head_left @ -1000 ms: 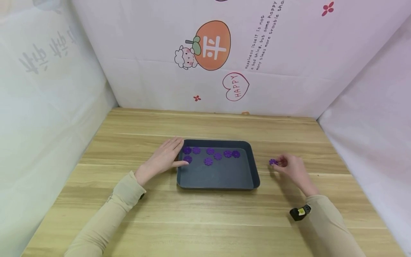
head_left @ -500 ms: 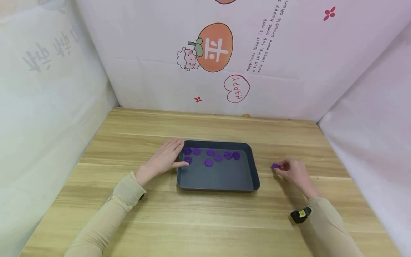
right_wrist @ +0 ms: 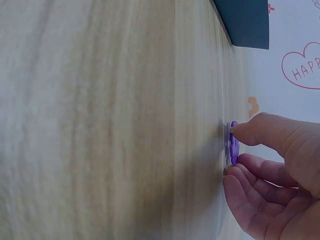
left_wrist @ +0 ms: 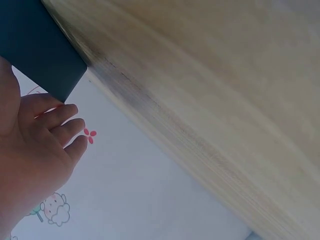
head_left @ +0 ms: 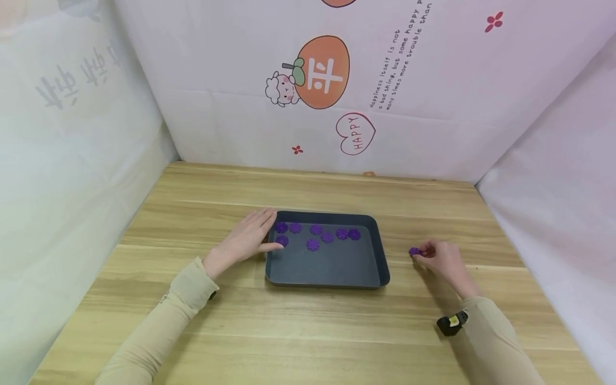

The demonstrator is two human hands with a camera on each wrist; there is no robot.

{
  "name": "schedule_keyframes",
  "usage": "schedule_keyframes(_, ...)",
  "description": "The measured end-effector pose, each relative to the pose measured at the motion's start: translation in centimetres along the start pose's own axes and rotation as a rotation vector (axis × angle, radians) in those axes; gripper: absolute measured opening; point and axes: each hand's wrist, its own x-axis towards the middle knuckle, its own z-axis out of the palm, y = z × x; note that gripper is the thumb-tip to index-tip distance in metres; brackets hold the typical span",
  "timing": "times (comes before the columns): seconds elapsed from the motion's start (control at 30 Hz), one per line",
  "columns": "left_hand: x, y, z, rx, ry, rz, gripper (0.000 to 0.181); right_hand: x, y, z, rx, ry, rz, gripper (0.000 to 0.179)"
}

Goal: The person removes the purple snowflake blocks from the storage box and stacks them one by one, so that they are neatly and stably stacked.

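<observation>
My left hand (head_left: pixel 243 239) rests at the left side of a dark grey baking tray (head_left: pixel 332 270). Its fingers lie fairly straight by the far left corner, and the thumb reaches over the rim. In the left wrist view, the fingers (left_wrist: pixel 67 132) show beside the tray's outer wall (left_wrist: pixel 37 47). To the right of the tray, my right hand (head_left: pixel 443 259) pinches a small purple notched disc (head_left: pixel 415 251) between thumb and fingers. In the right wrist view that disc (right_wrist: pixel 234 145) stands edge-on, close over the tabletop. Several similar purple discs (head_left: pixel 313 245) lie spread along the tray's far half.
The tray stands on a wood-grain table (head_left: pixel 308 337). Behind it rises a white printed cloth (head_left: pixel 231 128), with more white cloth (head_left: pixel 553 155) at the sides. A small black device (head_left: pixel 451 324) is strapped to the right wrist.
My right hand, with the purple disc, has shifted slightly right and nearer to me. The left hand stays at the tray, and the discs inside keep their places.
</observation>
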Motion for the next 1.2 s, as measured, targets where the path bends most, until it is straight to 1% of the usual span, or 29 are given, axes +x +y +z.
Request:
schedule_keyframes(0.3,0.04,-0.06,0.03,0.006,0.008,0.009,0.088,0.04,-0.23,-0.18,0.0,-0.024,0.005,0.03)
schedule_keyframes(0.57,0.03,-0.01,0.04,-0.001,0.003,0.003,0.089,0.12,-0.06,0.09,-0.008,-0.001,0.013,0.025)
schedule_keyframes(1.07,0.03,0.05,-0.03,-0.011,-0.006,-0.004,0.089,-0.3,-0.26,-0.07,0.011,-0.004,-0.004,0.024)
schedule_keyframes(1.2,0.0,0.04,-0.08,-0.012,-0.004,-0.002,0.09,-0.32,-0.34,-0.3,0.02,-0.009,0.004,0.024)
